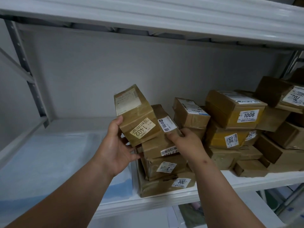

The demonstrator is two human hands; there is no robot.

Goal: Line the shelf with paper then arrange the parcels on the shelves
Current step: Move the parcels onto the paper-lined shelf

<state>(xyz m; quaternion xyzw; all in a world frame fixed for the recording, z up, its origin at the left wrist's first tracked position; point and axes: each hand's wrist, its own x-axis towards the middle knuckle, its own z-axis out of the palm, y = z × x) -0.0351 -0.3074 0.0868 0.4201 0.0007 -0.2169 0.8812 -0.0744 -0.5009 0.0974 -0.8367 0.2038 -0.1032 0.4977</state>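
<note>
My left hand [117,145] grips a brown parcel labelled 1402 [137,116], thumb on its left face and fingers under it, tilted above a stack. Beside it my right hand [182,140] holds a smaller brown parcel with a white label [163,120] at its near end. Both sit atop a stack of brown parcels [164,167] on the white shelf [246,180]. Pale blue-white paper [57,158] lines the shelf's left half.
Several more brown parcels are piled on the right, among them one labelled 1006 [233,107] and a yellowish one labelled 3013 [225,139]. A grey upright post [28,74] stands at the left. Another shelf board [148,14] runs overhead. More paper lies on the shelf below [185,214].
</note>
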